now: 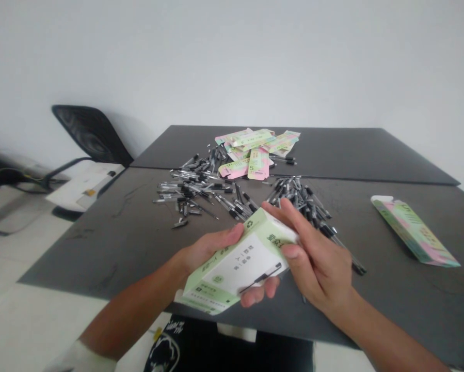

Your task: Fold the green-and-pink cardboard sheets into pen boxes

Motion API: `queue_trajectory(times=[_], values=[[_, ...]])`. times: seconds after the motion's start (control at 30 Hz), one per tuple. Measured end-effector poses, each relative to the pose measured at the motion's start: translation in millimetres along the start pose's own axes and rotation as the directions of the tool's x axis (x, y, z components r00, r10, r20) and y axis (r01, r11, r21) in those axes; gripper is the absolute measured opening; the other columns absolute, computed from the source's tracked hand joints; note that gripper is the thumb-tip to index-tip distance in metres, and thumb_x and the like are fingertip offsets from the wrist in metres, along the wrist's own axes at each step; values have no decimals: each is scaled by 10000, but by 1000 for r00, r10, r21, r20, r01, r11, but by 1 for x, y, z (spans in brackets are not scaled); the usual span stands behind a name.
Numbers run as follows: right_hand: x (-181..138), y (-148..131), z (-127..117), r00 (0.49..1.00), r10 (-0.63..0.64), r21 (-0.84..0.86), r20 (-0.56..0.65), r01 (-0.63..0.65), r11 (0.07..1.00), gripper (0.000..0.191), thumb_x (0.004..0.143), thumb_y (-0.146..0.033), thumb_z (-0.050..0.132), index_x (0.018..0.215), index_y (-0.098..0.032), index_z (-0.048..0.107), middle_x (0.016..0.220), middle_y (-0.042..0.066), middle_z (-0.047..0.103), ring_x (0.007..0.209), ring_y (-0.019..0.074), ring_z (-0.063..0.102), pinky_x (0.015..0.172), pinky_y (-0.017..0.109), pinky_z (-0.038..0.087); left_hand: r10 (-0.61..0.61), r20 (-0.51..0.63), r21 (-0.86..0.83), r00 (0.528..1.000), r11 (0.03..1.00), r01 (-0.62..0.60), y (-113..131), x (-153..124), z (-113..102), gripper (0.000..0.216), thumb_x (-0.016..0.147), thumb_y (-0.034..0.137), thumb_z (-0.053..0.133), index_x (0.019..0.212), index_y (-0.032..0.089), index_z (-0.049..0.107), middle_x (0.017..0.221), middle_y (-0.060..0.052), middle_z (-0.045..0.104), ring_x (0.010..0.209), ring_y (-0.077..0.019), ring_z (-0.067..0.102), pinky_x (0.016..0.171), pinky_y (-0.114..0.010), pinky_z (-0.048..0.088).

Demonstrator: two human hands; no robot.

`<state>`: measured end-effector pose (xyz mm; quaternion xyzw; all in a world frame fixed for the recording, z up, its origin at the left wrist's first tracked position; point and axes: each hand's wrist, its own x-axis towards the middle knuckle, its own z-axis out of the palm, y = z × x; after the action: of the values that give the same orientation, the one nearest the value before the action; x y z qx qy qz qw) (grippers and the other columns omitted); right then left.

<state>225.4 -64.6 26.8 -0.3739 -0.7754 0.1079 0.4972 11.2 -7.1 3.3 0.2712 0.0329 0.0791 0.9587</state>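
The left hand (pixel 210 252) curls around a pale green and white box (pixel 239 264), thumb on its upper edge and fingers beneath. The right hand (pixel 317 264) grips the far end, fingers pressed on the flap. The box is held tilted above the near edge of the table (pixel 119 232), and its contents are hidden. Loose black pens (pixel 216 194) lie just beyond it, and a closed carton (pixel 413 232) lies well to the right.
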Motion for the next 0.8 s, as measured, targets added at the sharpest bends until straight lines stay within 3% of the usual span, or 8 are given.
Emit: queue_trajectory(times=[0.13, 0.27, 0.33, 0.43, 0.6, 0.7, 0.8], values=[[-1, -1, 0, 999, 40, 126, -11, -38, 991, 692, 1113, -359, 615, 1747, -341, 337, 1565, 65, 669, 1332, 262, 741, 1110, 407, 650, 52, 17, -2, 999, 999, -52, -10, 3, 0, 745, 823, 811, 759, 1221, 181, 733, 1034, -114, 792, 655, -179, 690, 598, -277, 485], [-6, 1, 7, 991, 89, 245, -103, -61, 968, 681, 1027, -424, 752, 1659, -334, 515, 1505, 94, 723, 1237, 287, 794, 968, 381, 712, 103, -6, -10, 995, 995, -103, -15, 5, 8, 825, 779, 864, 734, 1198, 154, 735, 971, -117, 773, 620, -172, 668, 568, -275, 468], [-10, 1, 10, 989, 94, 252, -117, -62, 966, 715, 985, -429, 803, 1643, -332, 542, 1466, 103, 751, 1116, 288, 837, 896, 373, 731, 133, -14, -5, 991, 991, -133, -15, 5, 13, 829, 761, 873, 736, 1159, 146, 748, 920, -103, 755, 594, -166, 647, 552, -271, 461], [-13, 1, 13, 992, 66, 261, -107, -36, 965, 822, 968, -408, 823, 1700, -336, 457, 1388, 105, 794, 981, 292, 859, 879, 411, 739, 140, -3, -9, 990, 990, -140, -14, 6, 18, 861, 736, 882, 746, 1176, 142, 760, 894, -86, 736, 580, -163, 632, 543, -269, 468], [-15, 0, 13, 984, 84, 222, -154, -48, 974, 837, 999, -378, 785, 1733, -374, 383, 1031, 46, 857, 699, 234, 819, 641, 348, 720, 140, 1, -47, 990, 989, -140, -20, 6, 14, 958, 719, 931, 697, 1223, 119, 753, 895, -96, 738, 592, -172, 644, 561, -281, 492], [-14, 0, 12, 981, 86, 160, -172, -58, 985, 816, 989, -394, 796, 1714, -386, 423, 937, 29, 837, 572, 192, 747, 515, 303, 658, 145, -21, -52, 989, 988, -146, -22, 8, 12, 974, 708, 945, 684, 1203, 109, 756, 888, -102, 735, 585, -176, 642, 550, -287, 496], [-13, 0, 13, 978, 95, 161, -184, -65, 985, 736, 993, -368, 786, 1671, -389, 501, 892, 8, 820, 588, 189, 745, 539, 310, 670, 159, 2, -78, 987, 984, -158, -24, 9, 9, 1001, 709, 955, 677, 1242, 111, 746, 886, -105, 738, 581, -182, 646, 537, -288, 502]])
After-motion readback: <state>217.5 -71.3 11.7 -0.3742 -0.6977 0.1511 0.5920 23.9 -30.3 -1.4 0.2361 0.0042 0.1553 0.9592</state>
